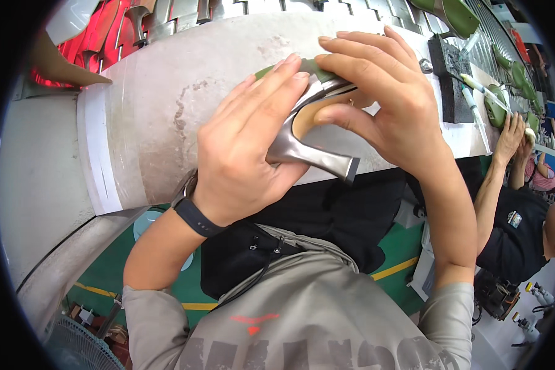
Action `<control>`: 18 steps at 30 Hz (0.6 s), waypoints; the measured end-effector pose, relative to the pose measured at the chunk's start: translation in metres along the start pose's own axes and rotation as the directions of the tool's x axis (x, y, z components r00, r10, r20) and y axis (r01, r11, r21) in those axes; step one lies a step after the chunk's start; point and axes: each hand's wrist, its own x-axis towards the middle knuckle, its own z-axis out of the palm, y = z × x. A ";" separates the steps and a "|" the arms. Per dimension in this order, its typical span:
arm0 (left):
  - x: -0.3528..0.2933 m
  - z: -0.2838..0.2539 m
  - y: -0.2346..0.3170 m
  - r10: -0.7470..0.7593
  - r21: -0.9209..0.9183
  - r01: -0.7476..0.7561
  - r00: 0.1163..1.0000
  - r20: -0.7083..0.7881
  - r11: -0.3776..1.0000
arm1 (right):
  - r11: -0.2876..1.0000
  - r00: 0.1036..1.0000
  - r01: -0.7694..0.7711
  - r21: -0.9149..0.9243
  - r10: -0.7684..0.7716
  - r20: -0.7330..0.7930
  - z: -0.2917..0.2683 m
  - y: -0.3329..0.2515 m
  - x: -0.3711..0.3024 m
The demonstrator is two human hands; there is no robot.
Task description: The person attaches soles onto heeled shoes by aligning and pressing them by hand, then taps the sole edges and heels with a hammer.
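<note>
My left hand is wrapped round a high-heeled shoe in shiny silver-grey, with a tan inner face and a dark-tipped heel pointing toward me. Green shows at the shoe's far end, partly covered by fingers. From the other side my right hand curves over that far end, its thumb bent beside the tan face and its fingers reaching across the top. The shoe is held above the near part of a pale, stained work surface; my hands hide much of it.
At the right end of the surface stand a black block and slim white tubes like syringes. Green shoe lasts and other shoes line the far side, some under red light. A co-worker in black works close by on the right.
</note>
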 end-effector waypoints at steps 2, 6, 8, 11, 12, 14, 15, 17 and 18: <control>0.002 -0.001 0.000 0.009 0.013 -0.010 0.998 0.067 1.000 | 0.998 0.997 0.062 0.022 -0.061 -0.038 0.006 0.002 -0.003; 0.003 -0.001 0.000 0.020 0.044 -0.025 0.995 0.103 0.999 | 0.994 0.994 0.093 0.049 -0.090 -0.059 0.010 0.007 -0.003; 0.004 0.000 -0.001 0.031 0.058 -0.038 0.993 0.115 0.998 | 0.995 0.995 0.087 0.051 -0.084 -0.058 0.010 0.006 -0.004; 0.004 0.001 -0.003 0.053 0.063 -0.062 0.989 0.135 0.996 | 0.995 0.996 0.077 0.065 -0.074 -0.058 0.011 0.007 -0.005; 0.004 0.002 -0.004 0.071 0.070 -0.081 0.988 0.134 0.994 | 0.994 0.996 0.074 0.078 -0.069 -0.061 0.012 0.007 -0.005; 0.005 0.004 -0.005 0.088 0.075 -0.099 0.987 0.137 0.992 | 0.995 0.996 0.069 0.071 -0.065 -0.060 0.012 0.008 -0.007; 0.006 0.006 -0.005 0.102 0.066 -0.111 0.986 0.134 0.992 | 0.996 0.996 0.069 0.061 -0.066 -0.058 0.011 0.008 -0.008; 0.007 0.010 -0.007 0.114 0.055 -0.122 0.985 0.133 0.991 | 0.996 0.997 0.063 0.066 -0.060 -0.049 0.009 0.011 -0.008; 0.008 0.011 -0.008 0.121 0.041 -0.128 0.984 0.130 0.991 | 0.996 0.998 0.060 0.070 -0.057 -0.040 0.008 0.012 -0.008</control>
